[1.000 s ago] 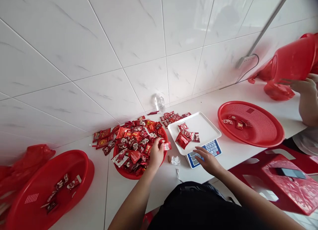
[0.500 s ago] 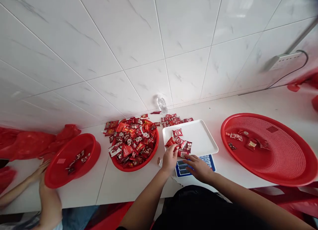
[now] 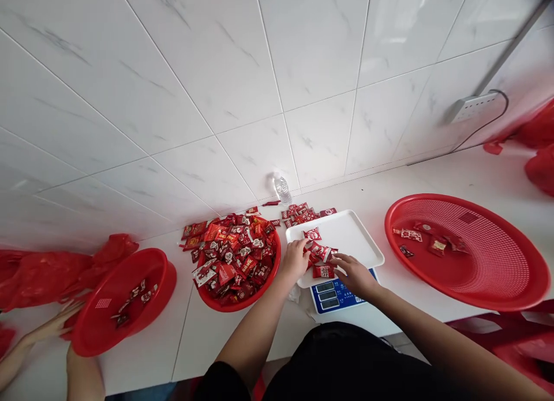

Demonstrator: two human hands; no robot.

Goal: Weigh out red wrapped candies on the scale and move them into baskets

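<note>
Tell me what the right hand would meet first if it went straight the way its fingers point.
Probably the red candy packet on the white scale tray, just ahead of the right hand; whether they already touch is unclear.

A clear plastic bottle (image 3: 282, 189) sits near the foot of the white, grey-veined tiled wall (image 3: 216, 66). Further right I see a white oblong power strip (image 3: 471, 108), a thin dark cable (image 3: 506, 105) curling down beside it. Crumpled red plastic bags (image 3: 47, 277) lie far left and far right.
</note>
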